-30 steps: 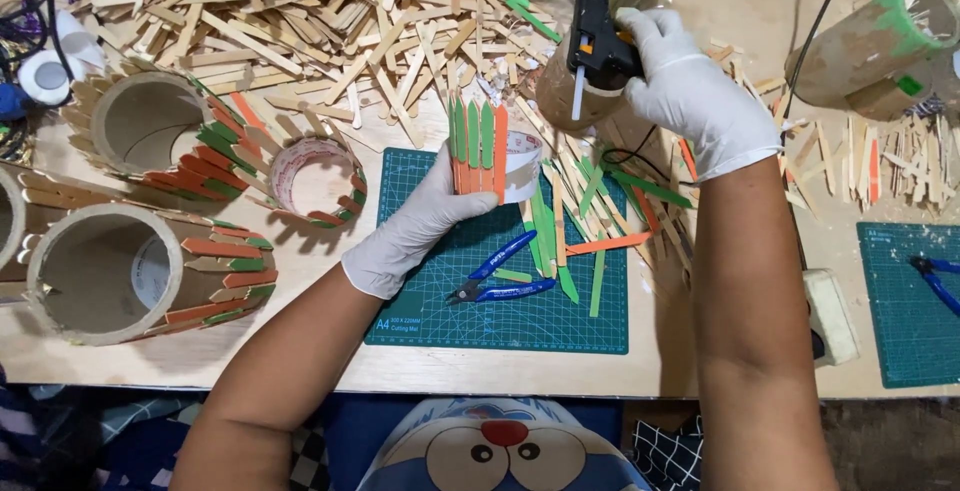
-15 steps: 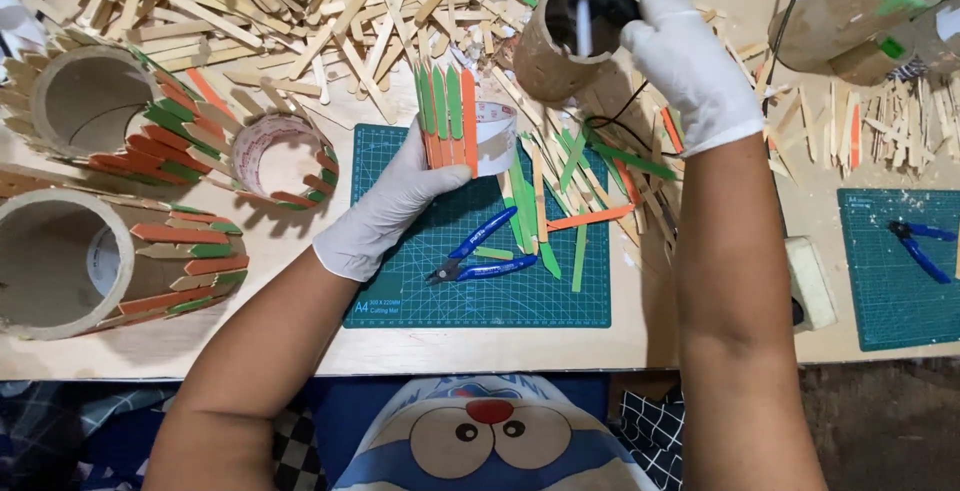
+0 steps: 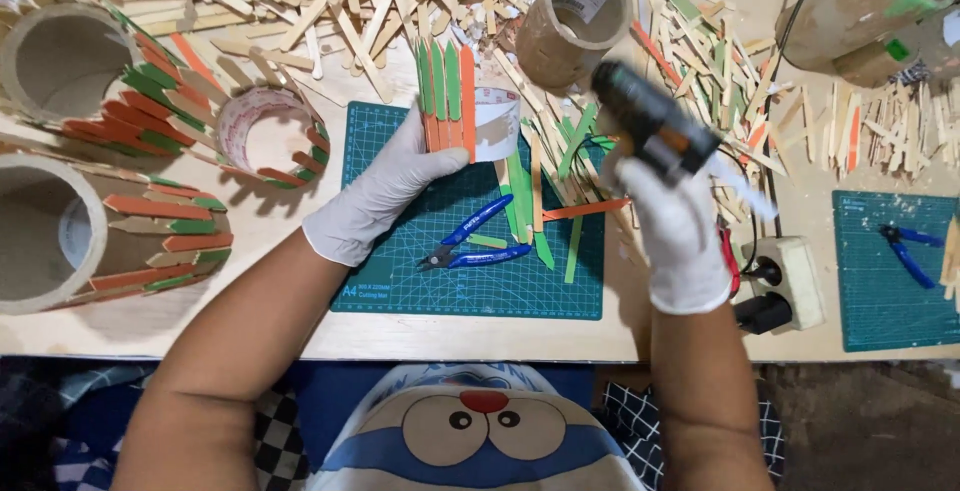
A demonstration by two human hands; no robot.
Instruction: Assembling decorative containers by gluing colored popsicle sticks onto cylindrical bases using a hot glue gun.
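Note:
My left hand (image 3: 385,186), in a white glove, grips a small cardboard ring (image 3: 468,111) fronted with green and orange pointed sticks, held upright over the green cutting mat (image 3: 400,281). To its right, my gloved right hand (image 3: 675,236) holds a black hot glue gun (image 3: 650,131), blurred with motion, its nozzle pointing down to the right. Blue flush cutters (image 3: 475,243) lie on the mat between the hands, beside loose green and orange sticks (image 3: 545,201).
A heap of plain wooden sticks (image 3: 300,1) covers the far table. Stick-clad cardboard tubes (image 3: 95,231) stand at left, a bare tube (image 3: 575,21) beyond the mat. A white power strip (image 3: 790,281) and a second mat with cutters (image 3: 905,251) sit at right.
My right hand has brought the glue gun down from the bare tube at the back toward the mat's right edge. The left hand keeps holding the stick-covered ring in place.

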